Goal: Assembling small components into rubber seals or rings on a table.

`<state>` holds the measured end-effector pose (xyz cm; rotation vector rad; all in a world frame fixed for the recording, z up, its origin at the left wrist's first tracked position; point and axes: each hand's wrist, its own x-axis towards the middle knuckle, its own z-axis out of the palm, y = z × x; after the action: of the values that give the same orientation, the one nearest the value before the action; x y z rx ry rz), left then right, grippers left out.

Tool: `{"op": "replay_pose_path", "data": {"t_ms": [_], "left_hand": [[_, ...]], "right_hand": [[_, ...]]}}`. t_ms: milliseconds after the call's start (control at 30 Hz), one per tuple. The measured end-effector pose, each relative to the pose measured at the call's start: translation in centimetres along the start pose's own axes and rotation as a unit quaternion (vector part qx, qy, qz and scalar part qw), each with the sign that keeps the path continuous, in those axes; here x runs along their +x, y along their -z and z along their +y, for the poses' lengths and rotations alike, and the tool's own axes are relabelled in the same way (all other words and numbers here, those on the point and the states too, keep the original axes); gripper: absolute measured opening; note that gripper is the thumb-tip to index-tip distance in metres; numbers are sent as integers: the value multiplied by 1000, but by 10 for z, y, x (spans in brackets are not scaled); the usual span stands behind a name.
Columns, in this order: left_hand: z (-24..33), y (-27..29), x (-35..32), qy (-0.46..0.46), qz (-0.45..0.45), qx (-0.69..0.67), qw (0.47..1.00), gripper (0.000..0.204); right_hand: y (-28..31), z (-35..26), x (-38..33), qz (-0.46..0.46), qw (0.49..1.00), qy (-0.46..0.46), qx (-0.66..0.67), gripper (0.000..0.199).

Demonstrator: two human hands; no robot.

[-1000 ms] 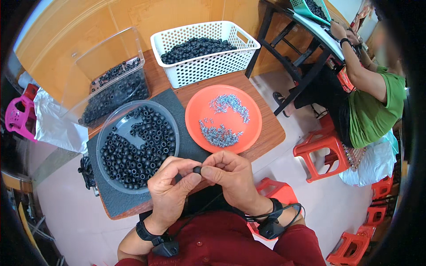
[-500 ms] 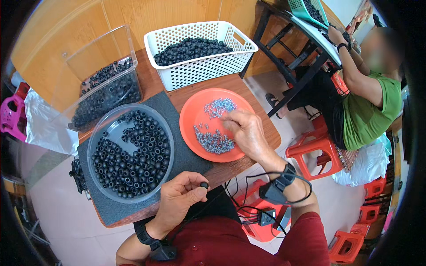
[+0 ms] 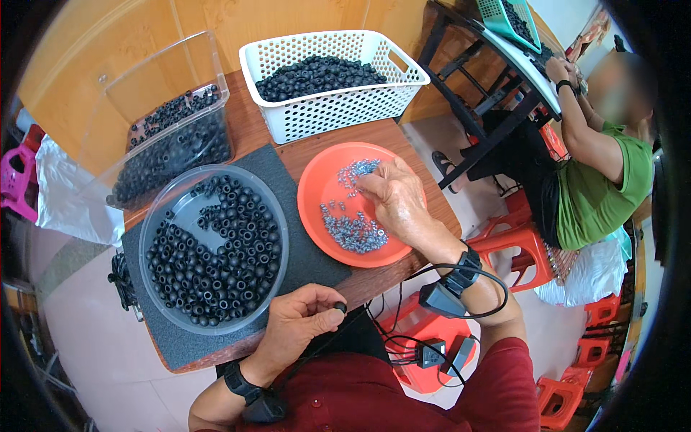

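Between the thumb and fingers of my left hand point(image 3: 301, 322) is a small black bead-like cap point(image 3: 340, 307), held just off the table's front edge. My right hand point(image 3: 400, 196) reaches over an orange plate point(image 3: 313, 210), its fingertips pinched together beside small silvery metal pieces point(image 3: 354, 232). Whatever those fingertips hold is hidden. The metal pieces lie in two loose heaps on the plate. Left of it, a clear round tub point(image 3: 146, 284) holds many similar black caps point(image 3: 230, 277) with hollow openings.
Under the tub lies a dark grey mat point(image 3: 309, 265) on the wooden table point(image 3: 374, 137). Behind stand a white perforated basket point(image 3: 338, 117) and a clear box point(image 3: 224, 108), both holding black pieces. Cables hang by a red stool point(image 3: 425, 385). A person in green point(image 3: 604, 187) works at another table.
My right hand has shifted slightly up and left over the plate, toward the far heap. My left hand keeps its hold on the black cap. The view has shifted slightly.
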<state>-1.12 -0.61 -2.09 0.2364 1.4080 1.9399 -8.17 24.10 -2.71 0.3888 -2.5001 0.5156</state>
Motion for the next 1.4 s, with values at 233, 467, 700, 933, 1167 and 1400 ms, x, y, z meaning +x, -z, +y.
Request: {"op": "replay_pose_path", "data": {"t_ms": [233,467,700,933,1167,1400], "left_hand": [[0,0,0,6,3,-13,1000,22],[-2,1,0,8,8,-23,1000,21],[-4,3,1,4,-16,-18,1000,20],[-3,3,1,0,-12,-1,1000,20],[-2,0,3,4,11,-20,1000,20],[-3,1,2,8,8,-28,1000,19]], "right_hand": [[-9,3,1,-62,998,23,-10,15],[-8,-3,7,-96,994,32,-30,16],[9,-1,3,-16,1000,0,-11,19],[5,0,-1,-28,999,13,20,16],[-9,4,0,-95,995,25,-18,14],[-3,1,2,-85,996,21,14,10]]}}
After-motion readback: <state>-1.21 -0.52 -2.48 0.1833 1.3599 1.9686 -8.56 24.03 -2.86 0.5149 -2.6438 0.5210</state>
